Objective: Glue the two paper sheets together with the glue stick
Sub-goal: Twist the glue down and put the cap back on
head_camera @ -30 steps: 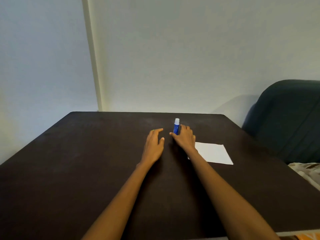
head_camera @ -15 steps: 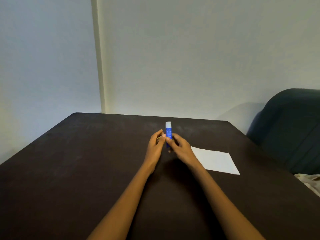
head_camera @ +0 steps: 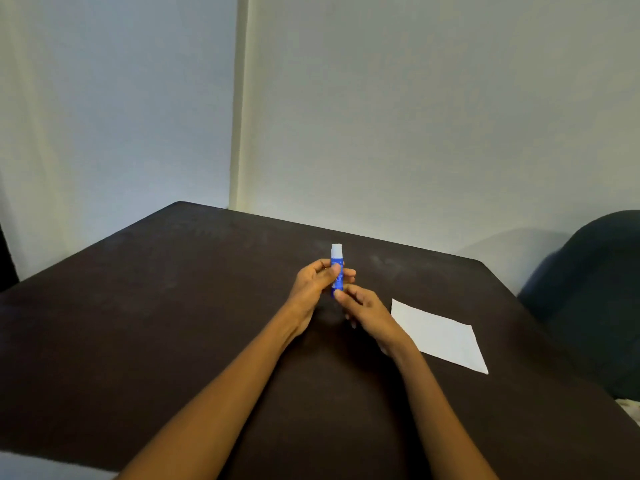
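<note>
Upright glue stick in the closed grip of left hand and right hand.

The room is dim, lit softly from the left of the frame, where the wall glows bluish. The dark table swallows most detail; the white paper stands out brightest at right. A faint shadow lies on the wall at right, beside the dark chair. Edges bow slightly; everything looks soft and grainy.
</note>
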Tool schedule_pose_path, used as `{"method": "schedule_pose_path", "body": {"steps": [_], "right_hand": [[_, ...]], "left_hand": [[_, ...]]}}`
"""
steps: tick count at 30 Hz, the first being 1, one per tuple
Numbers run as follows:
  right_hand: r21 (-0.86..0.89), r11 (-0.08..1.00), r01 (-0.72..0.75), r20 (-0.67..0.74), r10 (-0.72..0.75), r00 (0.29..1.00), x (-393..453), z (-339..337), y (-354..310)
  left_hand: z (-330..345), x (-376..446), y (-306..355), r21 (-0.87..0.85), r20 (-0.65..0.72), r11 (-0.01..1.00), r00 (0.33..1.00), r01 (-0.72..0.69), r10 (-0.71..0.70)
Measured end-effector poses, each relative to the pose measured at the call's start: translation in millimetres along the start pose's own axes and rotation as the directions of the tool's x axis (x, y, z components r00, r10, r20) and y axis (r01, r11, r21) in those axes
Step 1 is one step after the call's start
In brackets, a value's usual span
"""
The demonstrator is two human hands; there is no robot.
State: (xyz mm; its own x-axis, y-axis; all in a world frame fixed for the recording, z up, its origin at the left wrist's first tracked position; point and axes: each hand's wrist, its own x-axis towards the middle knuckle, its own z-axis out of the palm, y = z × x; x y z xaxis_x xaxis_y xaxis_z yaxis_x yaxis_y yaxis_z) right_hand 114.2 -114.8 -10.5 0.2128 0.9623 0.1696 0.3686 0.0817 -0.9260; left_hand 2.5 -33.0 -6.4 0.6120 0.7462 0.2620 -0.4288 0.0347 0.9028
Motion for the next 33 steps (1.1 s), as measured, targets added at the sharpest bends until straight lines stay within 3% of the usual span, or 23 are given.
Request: {"method": "schedule_pose_path", "body": {"steps": [2,4,10,13,15,17,23,29,33], "right_hand": [[-0.187,0.982,0.015,-0.175,-0.048,0.983,3,4,3],[-0.221,0.975,-0.002,-0.269,-0.058,0.961,4,9,3],[-0.016,0.999,-0.049,0.028,0.05,0.998,-2,7,-2],[-0.192,0.981,0.003,-0.156,-0.034,0.987,2,8,-1],[-0.36,0.933,-0.018,-0.33,-0.11,0.938,4,11,1],[-0.402,0.915,-0.025,-0.388,-0.145,0.91,4,15,4],[-0.184,0.982,0.051,-0.092,-0.069,0.993,7,7,-2],[-0.342,0.94,0.005,-0.348,-0.132,0.928,7,5,6],[-0.278,0.96,0.031,-0.215,-0.094,0.972,5,10,8]], "left_hand": [[1,1,-2,0.034,-0.005,0.999,0.999,-0.036,0.036],[1,1,-3,0.029,-0.001,0.999,0.999,-0.032,0.032],[0,3,-2,0.033,-0.051,0.998,0.998,-0.047,0.049],[0,3,-3,0.034,-0.076,0.997,0.995,-0.066,0.069],[0,3,-6,0.038,-0.076,0.997,0.995,-0.065,0.068],[2,1,-7,0.053,-0.06,0.998,0.997,-0.044,0.048],[-2,10,3,0.046,-0.071,0.996,0.995,-0.071,0.074],[0,5,-6,0.058,-0.05,0.996,0.996,-0.073,0.076],[-1,5,-4,0.031,-0.047,0.998,0.997,-0.061,0.062]]}}
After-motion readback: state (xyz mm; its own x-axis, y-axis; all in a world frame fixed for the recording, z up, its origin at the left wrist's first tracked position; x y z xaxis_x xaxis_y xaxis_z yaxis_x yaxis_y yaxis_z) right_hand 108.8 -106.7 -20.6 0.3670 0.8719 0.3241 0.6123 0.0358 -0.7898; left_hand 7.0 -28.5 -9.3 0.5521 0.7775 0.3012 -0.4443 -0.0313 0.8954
